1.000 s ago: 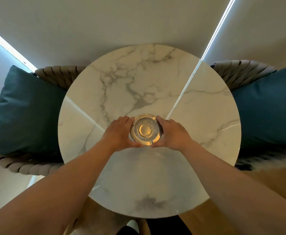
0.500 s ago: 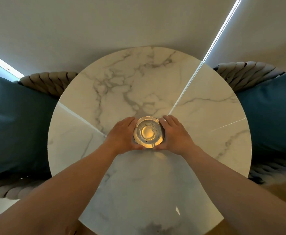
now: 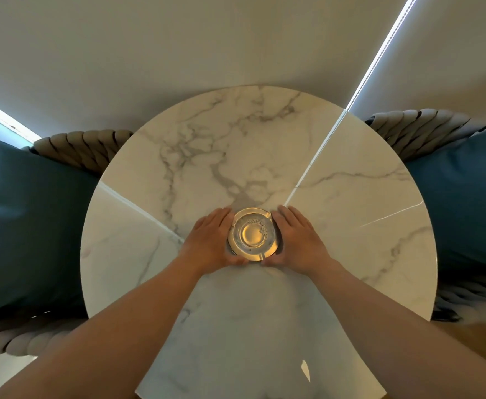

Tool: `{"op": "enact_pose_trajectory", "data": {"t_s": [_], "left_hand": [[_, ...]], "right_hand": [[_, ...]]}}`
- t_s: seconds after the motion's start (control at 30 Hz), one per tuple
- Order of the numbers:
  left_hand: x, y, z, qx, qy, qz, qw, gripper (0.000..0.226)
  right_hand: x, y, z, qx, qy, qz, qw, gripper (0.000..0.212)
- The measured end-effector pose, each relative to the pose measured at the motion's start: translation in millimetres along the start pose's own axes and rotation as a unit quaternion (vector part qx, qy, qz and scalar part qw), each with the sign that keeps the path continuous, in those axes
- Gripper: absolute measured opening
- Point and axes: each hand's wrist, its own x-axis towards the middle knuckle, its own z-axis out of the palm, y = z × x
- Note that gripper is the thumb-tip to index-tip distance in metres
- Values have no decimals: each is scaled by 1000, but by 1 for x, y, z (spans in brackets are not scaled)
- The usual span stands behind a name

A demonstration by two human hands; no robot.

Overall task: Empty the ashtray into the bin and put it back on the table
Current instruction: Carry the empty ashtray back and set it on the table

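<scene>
A round clear glass ashtray [image 3: 252,234] sits near the middle of a round white marble table [image 3: 236,156]. Grey ash lies along the far inner side of its bowl. My left hand [image 3: 210,240] cups its left side and my right hand [image 3: 296,240] cups its right side, fingers curled against the rim and thumbs at the near edge. Whether the ashtray rests on the marble or is held just above it, I cannot tell. No bin is in view.
A woven rope chair with a teal cushion [image 3: 26,223] stands at the table's left, and another chair with a teal cushion [image 3: 466,203] at its right. A pale wall [image 3: 207,47] rises behind the table. Wooden floor [image 3: 475,341] shows at the lower right.
Both hands stay around the ashtray. The view has tilted and closed in, so the table sits lower and larger in the frame. The ashtray's place on the table looks the same.
</scene>
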Motion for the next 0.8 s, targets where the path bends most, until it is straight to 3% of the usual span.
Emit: {"op": "enact_pose_trajectory", "data": {"t_s": [0.2, 0.8], "left_hand": [[-4, 0, 4, -21, 1, -10, 1000, 129], [0, 2, 4, -15, 34, -17, 999, 116]], "right_hand": [[0, 6, -3, 9, -13, 0, 1000, 128], [6, 11, -3, 27, 40, -12, 999, 105]]}}
